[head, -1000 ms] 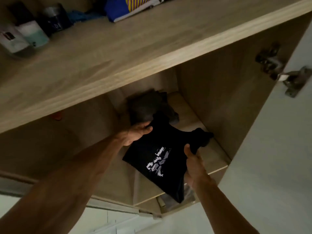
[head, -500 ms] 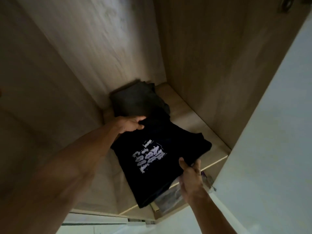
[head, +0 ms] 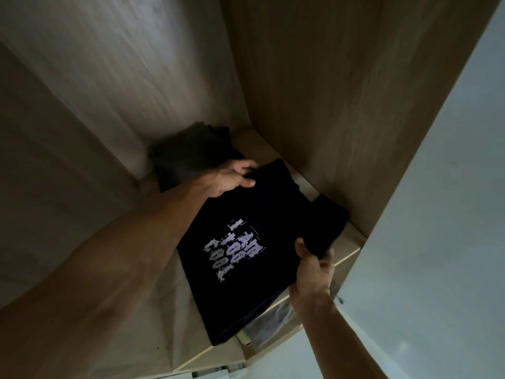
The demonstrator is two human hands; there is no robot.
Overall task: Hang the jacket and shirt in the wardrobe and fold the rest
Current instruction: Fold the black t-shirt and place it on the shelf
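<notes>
Both hands grip a folded black T-shirt at opposite edges. The left hand clasps the far corner, thumb laid on top of the cloth and the other fingers curled over the edge. The right hand pinches the near right edge, thumb pressed on top and fingers tucked underneath. Between the two grips the shirt stretches out flat, with a white printed text block facing up; the lettering is too broken to read with certainty.

Under the hands is a light wooden wardrobe shelf. The shirt is low over it or already resting on it – which, I cannot tell – and its near corner reaches the shelf's front edge. Just beyond the left hand, in the back corner of the compartment, lies a pile of dark folded clothing, with the shirt's far edge touching or overlapping it.

Past the right hand's side of the shirt rises the wardrobe's wooden side wall, and behind the dark pile stands the back panel. Below the right wrist, under the shelf's front edge, something wrapped in clear plastic shows – blurred. To the right of that arm stands a white door.
</notes>
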